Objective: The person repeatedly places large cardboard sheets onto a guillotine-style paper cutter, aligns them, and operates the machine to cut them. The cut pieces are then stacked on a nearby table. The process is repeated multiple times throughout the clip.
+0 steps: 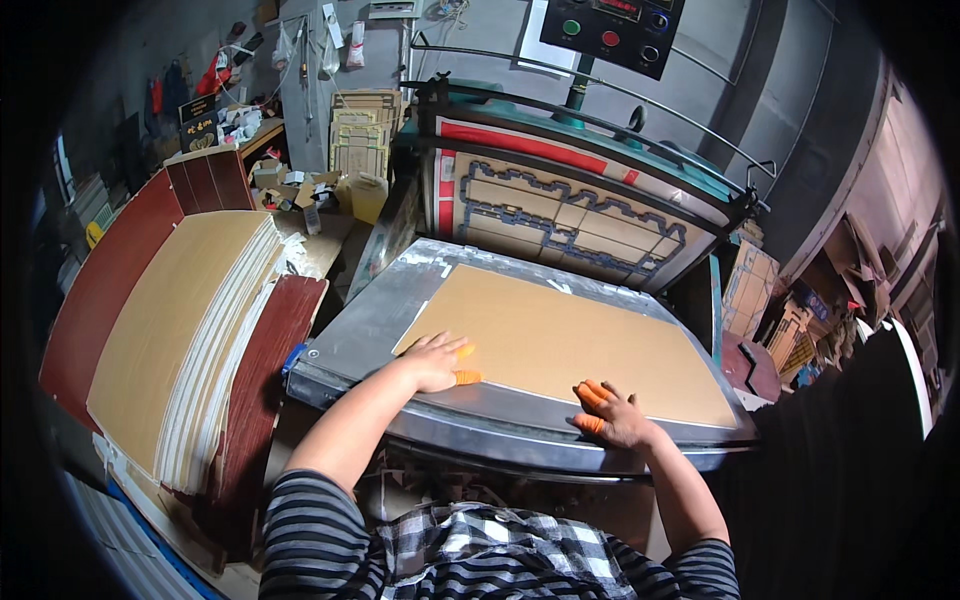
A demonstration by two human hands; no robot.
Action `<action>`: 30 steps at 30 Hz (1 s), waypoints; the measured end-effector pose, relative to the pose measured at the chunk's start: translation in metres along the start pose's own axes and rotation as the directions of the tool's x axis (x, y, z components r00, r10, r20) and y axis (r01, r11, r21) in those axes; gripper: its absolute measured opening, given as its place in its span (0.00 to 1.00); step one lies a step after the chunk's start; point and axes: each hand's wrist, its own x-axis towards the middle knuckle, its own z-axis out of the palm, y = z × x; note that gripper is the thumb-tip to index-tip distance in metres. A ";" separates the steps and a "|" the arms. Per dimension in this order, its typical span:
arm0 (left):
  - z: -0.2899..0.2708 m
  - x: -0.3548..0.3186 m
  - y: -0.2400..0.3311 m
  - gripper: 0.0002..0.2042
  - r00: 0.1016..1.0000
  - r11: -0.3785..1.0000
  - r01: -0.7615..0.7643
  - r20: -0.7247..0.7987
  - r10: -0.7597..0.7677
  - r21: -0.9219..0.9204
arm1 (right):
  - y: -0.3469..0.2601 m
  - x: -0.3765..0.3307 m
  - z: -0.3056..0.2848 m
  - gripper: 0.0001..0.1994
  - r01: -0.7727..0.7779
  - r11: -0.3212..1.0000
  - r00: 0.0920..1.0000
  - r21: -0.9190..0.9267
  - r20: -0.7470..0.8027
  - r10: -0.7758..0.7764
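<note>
You're likely squaring the sheet (565, 345): left hand (432, 364) at 8 o'clock, right hand (612, 416) at 5, apart, unclenched. Next should be withdrawal.

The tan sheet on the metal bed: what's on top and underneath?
The left hand and right hand touch the tan sheet at its near edge. The metal bed shows around it; whatever it covers is hidden.

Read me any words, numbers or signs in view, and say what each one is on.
Control panel: red display, too blurred to read surely.
Black box-like item: gold characters, too blurred.
Tan sheet: no print visible.
</note>
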 end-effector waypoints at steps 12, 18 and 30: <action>-0.011 0.011 -0.001 0.41 0.982 0.979 0.185 -0.031 -0.189 -0.083 | 0.040 0.078 -0.005 0.39 0.126 0.990 0.992 0.061 0.014 -0.127; -0.018 0.016 0.015 0.37 0.974 0.972 0.220 -0.034 -0.223 -0.085 | 0.042 0.085 -0.007 0.39 0.135 0.987 0.991 0.093 -0.001 -0.135; -0.013 0.035 0.116 0.41 0.999 0.997 -0.014 -0.033 0.012 -0.076 | 0.025 0.077 -0.021 0.41 0.054 0.998 0.998 0.026 0.030 -0.054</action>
